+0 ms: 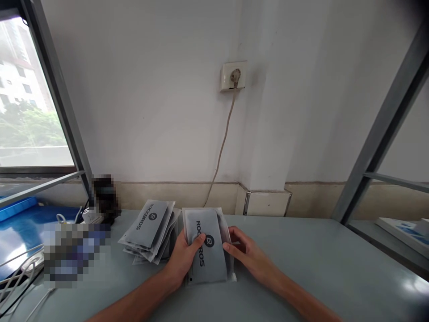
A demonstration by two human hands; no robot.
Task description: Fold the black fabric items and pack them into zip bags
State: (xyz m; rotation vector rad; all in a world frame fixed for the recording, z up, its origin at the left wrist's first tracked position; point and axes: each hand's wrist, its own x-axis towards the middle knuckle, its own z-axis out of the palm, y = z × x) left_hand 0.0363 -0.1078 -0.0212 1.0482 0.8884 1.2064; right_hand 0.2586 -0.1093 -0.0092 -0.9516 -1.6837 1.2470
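My left hand (184, 255) is gripping the ROCKBROS pouch (214, 261) by its left side, thumb lying across the printed face. The pouch is occupying the middle of the tabletop (284, 273); whether it is resting or lifted, I cannot tell. My right hand (246, 250) is touching its right edge, thumb and forefinger standing narrow — whether they are pinching the clear margin is not showing. In my judgement, the left thumb should be pressing lightly to avoid creasing, the right fingertips working along the loose margin only.

A pile of similar pouches (149, 223) is lying unevenly just beside my left hand — the main obstruction, I judge. White cables (31, 264) are cluttering the far left, near a blurred patch. A cord (223, 152) is hanging from the wall socket (233, 77), not obstructing the work.
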